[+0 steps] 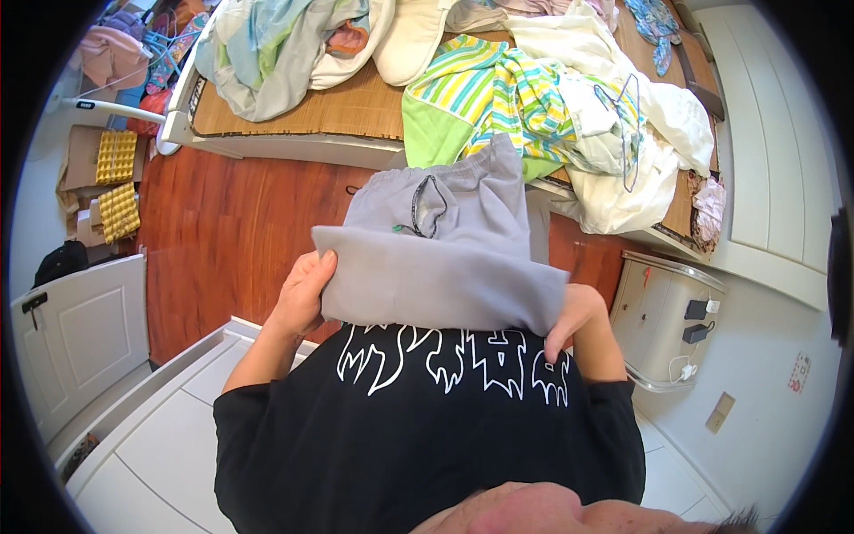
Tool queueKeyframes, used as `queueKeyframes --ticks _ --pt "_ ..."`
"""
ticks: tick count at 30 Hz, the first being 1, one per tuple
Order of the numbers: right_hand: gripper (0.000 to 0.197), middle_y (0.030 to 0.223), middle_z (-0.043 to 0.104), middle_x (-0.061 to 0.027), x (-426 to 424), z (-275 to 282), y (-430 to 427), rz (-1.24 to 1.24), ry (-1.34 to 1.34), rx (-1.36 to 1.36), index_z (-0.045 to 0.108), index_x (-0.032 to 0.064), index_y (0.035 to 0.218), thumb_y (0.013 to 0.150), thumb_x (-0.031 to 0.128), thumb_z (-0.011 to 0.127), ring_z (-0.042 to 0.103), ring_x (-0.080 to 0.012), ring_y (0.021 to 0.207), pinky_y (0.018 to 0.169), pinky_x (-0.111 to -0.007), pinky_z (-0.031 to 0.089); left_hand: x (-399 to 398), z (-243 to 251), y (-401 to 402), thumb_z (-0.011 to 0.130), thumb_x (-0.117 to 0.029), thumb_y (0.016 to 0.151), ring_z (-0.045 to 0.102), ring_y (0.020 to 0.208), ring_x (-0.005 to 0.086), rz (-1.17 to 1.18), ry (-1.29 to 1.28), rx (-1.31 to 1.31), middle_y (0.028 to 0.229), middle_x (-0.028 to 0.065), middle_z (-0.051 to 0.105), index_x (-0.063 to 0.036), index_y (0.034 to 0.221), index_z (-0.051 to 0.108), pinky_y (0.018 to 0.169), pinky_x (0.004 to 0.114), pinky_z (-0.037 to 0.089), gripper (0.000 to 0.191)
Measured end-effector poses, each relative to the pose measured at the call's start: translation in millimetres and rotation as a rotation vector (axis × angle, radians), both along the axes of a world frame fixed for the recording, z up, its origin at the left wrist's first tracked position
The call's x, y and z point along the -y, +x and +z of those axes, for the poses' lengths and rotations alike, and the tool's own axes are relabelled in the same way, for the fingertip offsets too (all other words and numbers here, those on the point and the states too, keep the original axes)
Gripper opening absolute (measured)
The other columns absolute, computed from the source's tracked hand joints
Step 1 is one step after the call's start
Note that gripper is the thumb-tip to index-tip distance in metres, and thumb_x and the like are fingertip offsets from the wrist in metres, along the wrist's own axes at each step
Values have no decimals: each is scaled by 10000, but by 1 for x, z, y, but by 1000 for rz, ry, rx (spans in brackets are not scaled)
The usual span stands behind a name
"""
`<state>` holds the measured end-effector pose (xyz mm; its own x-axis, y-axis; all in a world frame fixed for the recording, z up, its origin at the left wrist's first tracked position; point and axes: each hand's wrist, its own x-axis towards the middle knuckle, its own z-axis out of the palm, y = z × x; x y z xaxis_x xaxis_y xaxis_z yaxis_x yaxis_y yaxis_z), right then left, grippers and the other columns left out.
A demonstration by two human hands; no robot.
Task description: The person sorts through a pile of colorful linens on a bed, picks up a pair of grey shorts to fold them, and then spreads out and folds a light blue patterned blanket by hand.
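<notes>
A pair of grey trousers (444, 280) with an elastic waistband is stretched out in front of my chest. Their near part is folded over into a wide flat panel, and the waistband end reaches the bed edge. A pocket opening (428, 207) with dark trim shows on the cloth. My left hand (305, 290) grips the panel's left edge, thumb on top. At the right edge is my right hand (582, 314), holding the cloth with some fingers hidden behind it.
A bed (300, 117) with a bamboo mat carries a striped garment (494, 93), white cloth (667, 127) and a blue wire hanger (627, 133). A metallic cabinet (657, 314) with chargers stands at right. Yellow egg trays (119, 157) and a white door (87, 334) are at left.
</notes>
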<state>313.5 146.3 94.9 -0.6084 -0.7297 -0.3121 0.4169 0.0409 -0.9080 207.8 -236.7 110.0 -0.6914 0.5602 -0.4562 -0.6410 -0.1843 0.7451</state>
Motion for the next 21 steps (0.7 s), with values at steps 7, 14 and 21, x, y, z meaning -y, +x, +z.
queueKeyframes --ticks 7,14,21 --pt "471 1137 593 -67 19 3 13 -443 139 59 470 -27 1288 895 193 609 522 -136 1031 903 -293 412 4 -7 -1 469 -275 978 607 822 97 0 44 28 968 43 643 7 1109 582 721 253 497 332" --pt "330 975 651 -49 37 32 1 -961 -27 246 616 -34 1080 921 255 592 595 -110 847 762 -259 473 -15 22 -9 556 -191 939 607 796 82 -46 -120 73 914 50 657 21 1012 614 717 242 497 231" --pt "273 940 667 -51 40 33 12 -756 223 515 631 -16 1069 889 190 625 611 -98 815 736 -263 490 2 -2 -11 644 -267 888 495 392 58 -446 -373 332 640 15 628 -6 822 634 316 190 353 269"
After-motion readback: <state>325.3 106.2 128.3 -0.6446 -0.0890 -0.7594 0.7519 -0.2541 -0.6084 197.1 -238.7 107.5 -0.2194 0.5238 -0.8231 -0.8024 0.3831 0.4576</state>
